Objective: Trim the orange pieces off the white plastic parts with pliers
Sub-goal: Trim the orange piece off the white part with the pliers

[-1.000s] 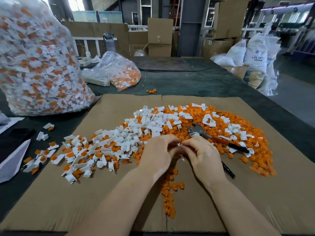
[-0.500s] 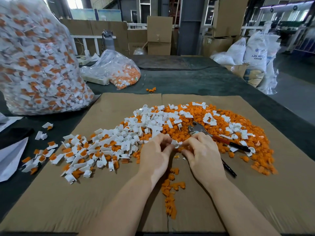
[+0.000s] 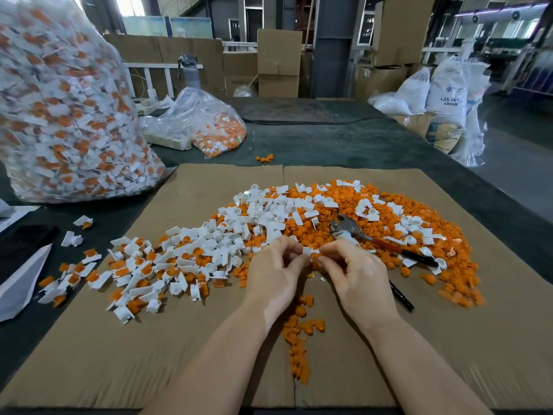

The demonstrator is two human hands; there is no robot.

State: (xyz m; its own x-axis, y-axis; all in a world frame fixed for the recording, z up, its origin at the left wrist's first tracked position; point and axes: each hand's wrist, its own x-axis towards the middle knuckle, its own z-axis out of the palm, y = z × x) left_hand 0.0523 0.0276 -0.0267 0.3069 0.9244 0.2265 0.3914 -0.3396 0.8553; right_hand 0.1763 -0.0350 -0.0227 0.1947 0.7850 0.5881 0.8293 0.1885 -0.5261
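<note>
Nearest to the camera, two bare forearms reach forward over a flat sheet of brown cardboard [image 3: 125,348], and a narrow trail of loose orange plastic pieces [image 3: 299,339] lies on it between the wrists. The left hand [image 3: 273,277] and the right hand [image 3: 357,274] meet just above the cardboard. Their curled fingers and thumbs pinch together one small white plastic part [image 3: 306,251], the left from its left side and the right from its right side, where some orange shows. Just behind the right hand, the metal pliers with red and black handles [image 3: 377,238] lie free on a wide heap of cut orange pieces [image 3: 419,235]; no hand touches them. One black handle [image 3: 402,296] comes out from under the right hand. To the left spreads a pile of white plastic parts with orange pieces [image 3: 167,262]. Farther away, on the dark table cover [image 3: 344,145], a big clear plastic bag full of white and orange parts [image 3: 65,109] stands at the left, and a smaller clear bag [image 3: 206,124] lies beside it. Behind them are brown cardboard boxes [image 3: 279,62], and white sacks [image 3: 446,91] at the right.
</note>
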